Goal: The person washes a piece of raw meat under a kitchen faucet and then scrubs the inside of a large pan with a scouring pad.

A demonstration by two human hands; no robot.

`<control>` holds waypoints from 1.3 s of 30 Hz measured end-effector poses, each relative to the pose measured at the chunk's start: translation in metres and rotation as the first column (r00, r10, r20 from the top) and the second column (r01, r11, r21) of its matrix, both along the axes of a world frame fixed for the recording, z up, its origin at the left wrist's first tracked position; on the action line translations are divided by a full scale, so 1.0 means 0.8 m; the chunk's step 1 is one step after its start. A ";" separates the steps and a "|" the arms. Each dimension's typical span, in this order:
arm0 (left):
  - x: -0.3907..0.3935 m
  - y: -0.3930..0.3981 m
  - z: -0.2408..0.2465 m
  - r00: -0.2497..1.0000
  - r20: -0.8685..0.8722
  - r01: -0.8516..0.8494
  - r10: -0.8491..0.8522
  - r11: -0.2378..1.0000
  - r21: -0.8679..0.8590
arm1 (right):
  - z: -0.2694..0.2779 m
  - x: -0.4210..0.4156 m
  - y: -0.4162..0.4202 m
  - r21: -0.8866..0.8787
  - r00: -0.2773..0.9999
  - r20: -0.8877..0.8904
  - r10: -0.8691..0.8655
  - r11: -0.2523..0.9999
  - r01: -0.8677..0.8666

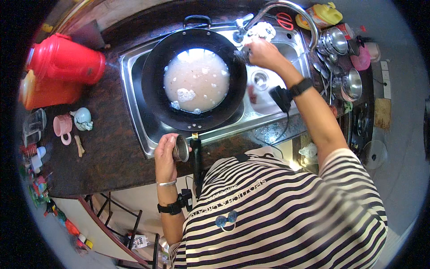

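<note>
A large black wok [153, 77] with murky, foamy water [198, 80] rests over the left basin of a steel double sink [129, 84]. Below the wok, beside its black handle [196, 158], my left hand [165, 151] holds a small metal cup [181, 148] tilted on its side. My right hand [262, 52] is closed on a dark, bristly scrubber [242, 56], blurred, at the wok's right rim under the curved faucet [310, 23]. White foam or a foamy cloth [263, 31] lies just behind that hand.
Red scissors [285, 21] and a yellow bottle [319, 16] lie behind the sink. Metal bowls [336, 40] and spoons [322, 70] crowd its right side. On the left counter are a red container [70, 60], a pink mug [62, 126] and a light-blue teapot [82, 118].
</note>
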State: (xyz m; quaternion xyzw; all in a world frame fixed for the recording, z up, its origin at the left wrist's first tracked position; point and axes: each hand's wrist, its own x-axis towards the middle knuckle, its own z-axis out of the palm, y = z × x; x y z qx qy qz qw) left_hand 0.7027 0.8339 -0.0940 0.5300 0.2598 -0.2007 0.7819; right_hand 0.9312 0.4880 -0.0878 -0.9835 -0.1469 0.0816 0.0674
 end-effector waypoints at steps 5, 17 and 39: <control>0.018 -0.013 0.005 0.996 0.024 0.081 -0.081 0.997 0.006 | -0.015 -0.078 -0.117 -0.082 0.935 -0.251 -0.250 0.968 0.237; 0.015 -0.040 0.027 0.992 0.015 0.120 -0.122 0.987 0.108 | 0.008 -0.029 -0.144 0.138 0.857 0.087 -0.508 0.858 0.494; 0.000 -0.079 0.028 0.995 0.015 0.096 -0.098 0.987 0.126 | 0.144 -0.051 -0.163 -0.006 0.833 0.542 -0.107 0.991 0.132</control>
